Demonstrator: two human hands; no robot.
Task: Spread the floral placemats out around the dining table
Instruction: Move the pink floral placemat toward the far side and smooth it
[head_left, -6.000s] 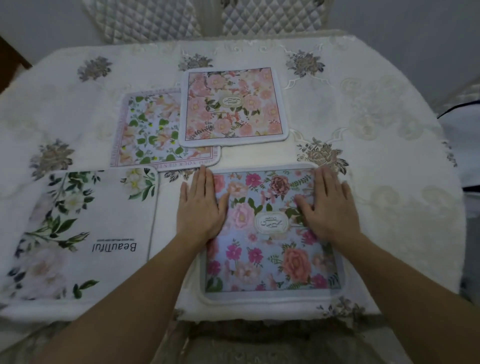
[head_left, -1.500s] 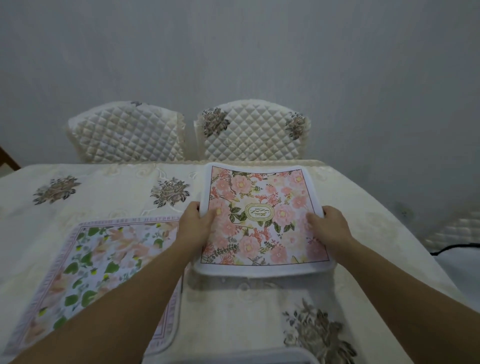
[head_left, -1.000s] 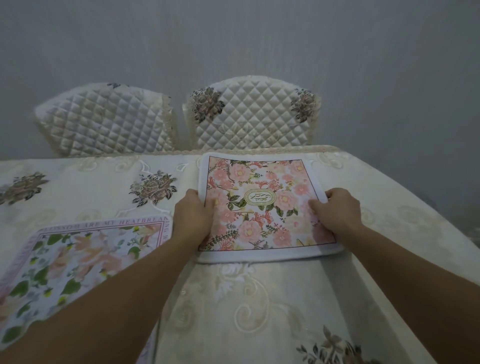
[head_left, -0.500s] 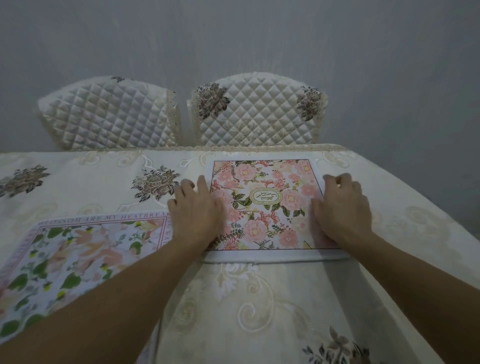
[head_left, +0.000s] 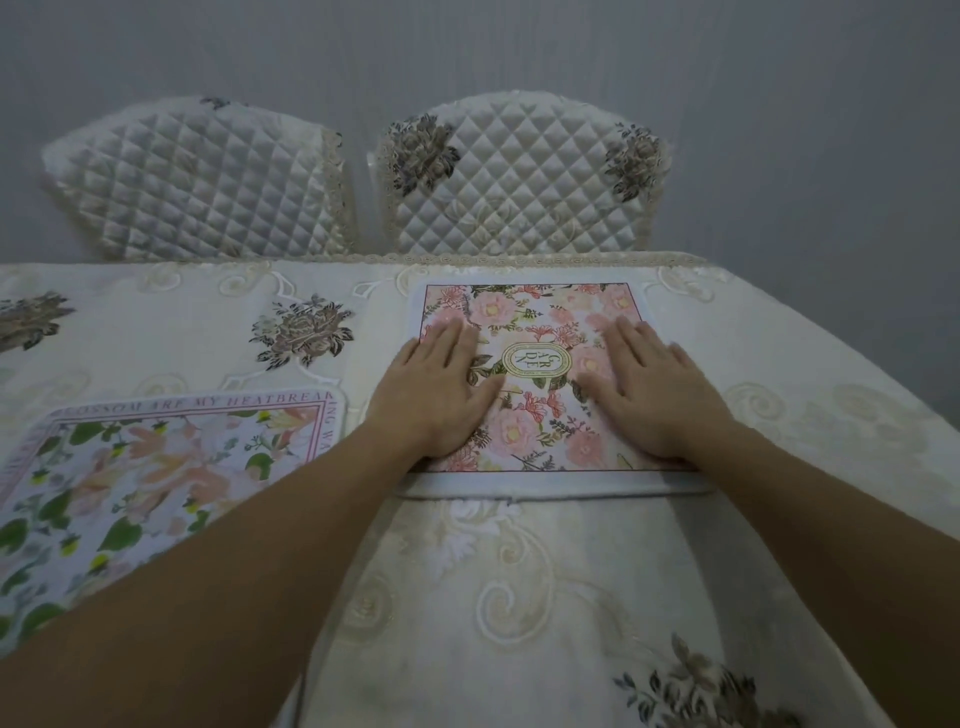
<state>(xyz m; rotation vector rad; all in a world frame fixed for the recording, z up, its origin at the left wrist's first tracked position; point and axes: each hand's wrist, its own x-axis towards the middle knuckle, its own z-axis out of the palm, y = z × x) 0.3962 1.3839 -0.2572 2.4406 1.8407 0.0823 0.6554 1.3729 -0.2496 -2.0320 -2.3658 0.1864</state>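
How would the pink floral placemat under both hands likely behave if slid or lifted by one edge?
The pink floral placemat lies flat under the left hand and right hand, thin with a soft white border, so it is probably light and would droop if lifted by one edge. On the embroidered tablecloth, it may drag and rumple the cloth rather than glide.

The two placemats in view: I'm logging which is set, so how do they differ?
The pink placemat lies at the far edge before a chair, both hands flat on it; the green-leaf placemat lies nearer, untouched. The pink one has an oval emblem; the green-leaf one has border lettering. Both lie flat on the tablecloth.
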